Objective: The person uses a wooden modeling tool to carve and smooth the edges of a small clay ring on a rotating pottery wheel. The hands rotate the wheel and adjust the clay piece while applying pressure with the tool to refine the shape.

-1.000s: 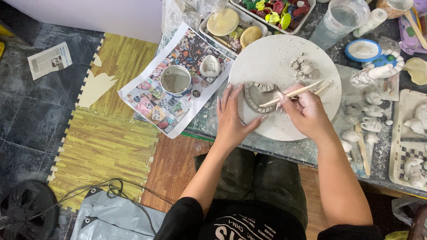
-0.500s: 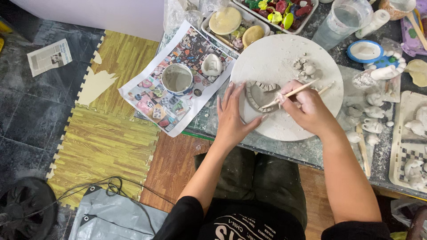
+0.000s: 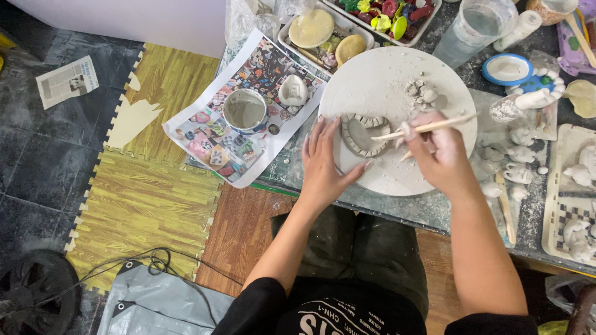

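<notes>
A round white board [image 3: 385,80] lies on the worktable with a grey clay piece [image 3: 365,133] on its near side, a ring of small notched segments. My left hand [image 3: 326,161] rests flat on the board's left edge, fingers spread, touching the clay piece's left side. My right hand [image 3: 437,155] holds a thin wooden stick [image 3: 428,127] whose tip points left onto the clay piece. Small clay lumps [image 3: 422,93] sit on the board beyond the stick.
A printed paper sheet [image 3: 211,139] left of the board carries a cup of grey slip [image 3: 245,110] and a small white clay shape [image 3: 292,90]. Trays of coloured pieces [image 3: 397,15], a clear water jug [image 3: 475,28] and white clay figures [image 3: 515,170] crowd the right. Foam mats [image 3: 149,205] cover the floor.
My right hand has shifted a little with the stick over the clay piece; my left hand stays on the board's edge. The view has tilted slightly.
</notes>
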